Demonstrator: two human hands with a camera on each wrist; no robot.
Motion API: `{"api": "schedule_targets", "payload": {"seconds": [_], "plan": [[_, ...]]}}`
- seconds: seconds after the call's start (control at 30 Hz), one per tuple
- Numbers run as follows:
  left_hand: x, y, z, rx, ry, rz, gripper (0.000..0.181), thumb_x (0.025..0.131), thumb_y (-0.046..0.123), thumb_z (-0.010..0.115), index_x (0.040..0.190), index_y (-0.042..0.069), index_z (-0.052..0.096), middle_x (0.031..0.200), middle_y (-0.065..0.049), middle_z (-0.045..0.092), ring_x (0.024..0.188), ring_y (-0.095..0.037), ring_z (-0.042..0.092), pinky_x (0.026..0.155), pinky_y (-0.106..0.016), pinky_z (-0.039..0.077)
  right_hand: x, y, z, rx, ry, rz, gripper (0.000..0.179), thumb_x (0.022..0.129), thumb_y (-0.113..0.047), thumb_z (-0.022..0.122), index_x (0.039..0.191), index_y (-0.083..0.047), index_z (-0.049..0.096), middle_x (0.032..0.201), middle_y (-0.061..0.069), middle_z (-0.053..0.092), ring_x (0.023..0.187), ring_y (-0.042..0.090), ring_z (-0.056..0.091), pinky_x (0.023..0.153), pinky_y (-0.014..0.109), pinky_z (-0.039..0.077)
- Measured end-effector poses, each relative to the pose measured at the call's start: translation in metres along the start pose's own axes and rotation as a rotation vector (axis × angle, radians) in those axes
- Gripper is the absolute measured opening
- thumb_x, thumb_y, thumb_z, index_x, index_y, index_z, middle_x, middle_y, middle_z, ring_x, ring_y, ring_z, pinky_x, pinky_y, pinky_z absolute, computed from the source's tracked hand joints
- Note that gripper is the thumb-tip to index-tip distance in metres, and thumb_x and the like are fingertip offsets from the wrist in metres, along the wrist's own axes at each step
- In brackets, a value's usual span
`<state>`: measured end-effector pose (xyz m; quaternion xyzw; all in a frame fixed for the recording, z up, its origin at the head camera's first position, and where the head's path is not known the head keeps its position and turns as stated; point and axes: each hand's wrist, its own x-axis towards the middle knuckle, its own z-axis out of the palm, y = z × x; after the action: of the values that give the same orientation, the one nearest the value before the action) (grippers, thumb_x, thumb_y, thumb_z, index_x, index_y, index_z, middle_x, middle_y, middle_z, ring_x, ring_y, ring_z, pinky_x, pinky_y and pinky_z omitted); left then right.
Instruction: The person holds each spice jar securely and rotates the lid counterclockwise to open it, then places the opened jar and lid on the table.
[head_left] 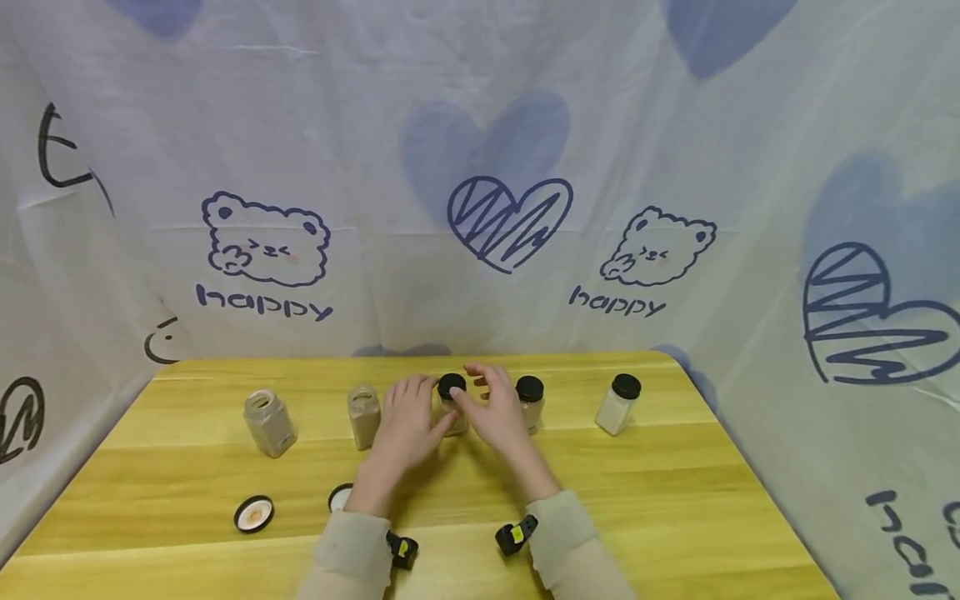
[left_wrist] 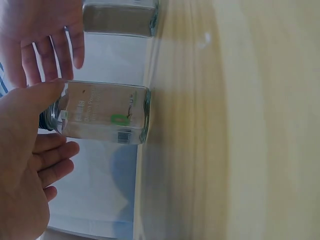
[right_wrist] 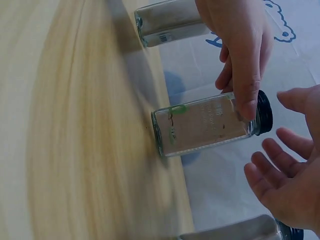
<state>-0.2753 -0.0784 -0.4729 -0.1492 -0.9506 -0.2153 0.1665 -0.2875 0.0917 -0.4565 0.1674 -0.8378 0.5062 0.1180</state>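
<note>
A square glass spice jar (head_left: 455, 426) of brownish powder stands upright near the table's back edge, its black lid (head_left: 452, 384) on. My left hand (head_left: 408, 421) grips it near the neck, the thumb (right_wrist: 246, 102) across the front and the fingers curled behind. Just right of the lid is my right hand (head_left: 497, 414), fingers spread and loosely bent. A gap shows between that hand and the lid in the right wrist view. Printed lettering and a green mark show on the jar's face (left_wrist: 107, 112).
Left of my hands stand two lidless jars (head_left: 270, 427) (head_left: 363, 421). Two black lids with pale insides (head_left: 254, 515) (head_left: 339, 498) lie nearer me, one partly behind my left forearm. On the right are two black-capped jars (head_left: 532, 410) (head_left: 617, 408). A printed cloth (head_left: 390, 275) hangs behind the table (head_left: 660, 517).
</note>
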Motion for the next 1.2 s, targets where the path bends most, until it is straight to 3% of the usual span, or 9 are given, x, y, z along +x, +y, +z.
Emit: {"api": "schedule_targets", "payload": {"seconds": [0.17, 0.4, 0.73, 0.93, 1.2], "plan": [[0.001, -0.003, 0.0, -0.001, -0.034, -0.019, 0.06, 0.097, 0.035, 0.074, 0.138, -0.006, 0.056, 0.137, -0.02, 0.058, 0.132, -0.038, 0.048, 0.117, -0.055, 0.033, 0.003, 0.001, 0.006, -0.022, -0.053, 0.005, 0.047, 0.098, -0.024, 0.074, 0.136, 0.0, 0.062, 0.131, 0.018, 0.06, 0.115, 0.037, 0.06, 0.095, 0.053, 0.055], [0.001, -0.007, 0.001, 0.006, -0.073, -0.01, 0.055, 0.098, 0.034, 0.074, 0.132, -0.006, 0.06, 0.13, -0.018, 0.06, 0.126, -0.038, 0.051, 0.116, -0.054, 0.034, 0.004, 0.0, 0.009, -0.045, -0.081, 0.022, 0.046, 0.097, -0.022, 0.075, 0.137, -0.004, 0.062, 0.13, 0.014, 0.062, 0.111, 0.029, 0.063, 0.09, 0.042, 0.057], [0.001, -0.005, 0.001, -0.011, -0.056, 0.005, 0.049, 0.098, 0.031, 0.074, 0.13, -0.005, 0.061, 0.127, -0.018, 0.062, 0.124, -0.039, 0.053, 0.115, -0.055, 0.036, 0.007, 0.004, 0.005, -0.067, -0.099, 0.008, 0.045, 0.099, -0.024, 0.074, 0.138, -0.005, 0.062, 0.128, 0.012, 0.063, 0.11, 0.026, 0.064, 0.09, 0.04, 0.058], [0.002, -0.004, 0.002, -0.011, -0.06, 0.003, 0.047, 0.098, 0.029, 0.074, 0.129, -0.005, 0.062, 0.127, -0.018, 0.062, 0.124, -0.039, 0.053, 0.114, -0.055, 0.037, 0.009, 0.008, 0.002, -0.07, -0.15, -0.043, 0.043, 0.101, -0.021, 0.071, 0.139, -0.003, 0.061, 0.132, 0.014, 0.061, 0.118, 0.029, 0.061, 0.094, 0.044, 0.056], [0.002, -0.005, 0.003, -0.011, -0.086, -0.012, 0.05, 0.1, 0.032, 0.071, 0.133, -0.005, 0.06, 0.13, -0.018, 0.062, 0.127, -0.038, 0.052, 0.117, -0.054, 0.035, 0.013, 0.011, -0.009, -0.056, -0.295, -0.064, 0.046, 0.107, -0.017, 0.06, 0.151, -0.007, 0.053, 0.153, 0.015, 0.053, 0.141, 0.034, 0.048, 0.109, 0.055, 0.046]]}}
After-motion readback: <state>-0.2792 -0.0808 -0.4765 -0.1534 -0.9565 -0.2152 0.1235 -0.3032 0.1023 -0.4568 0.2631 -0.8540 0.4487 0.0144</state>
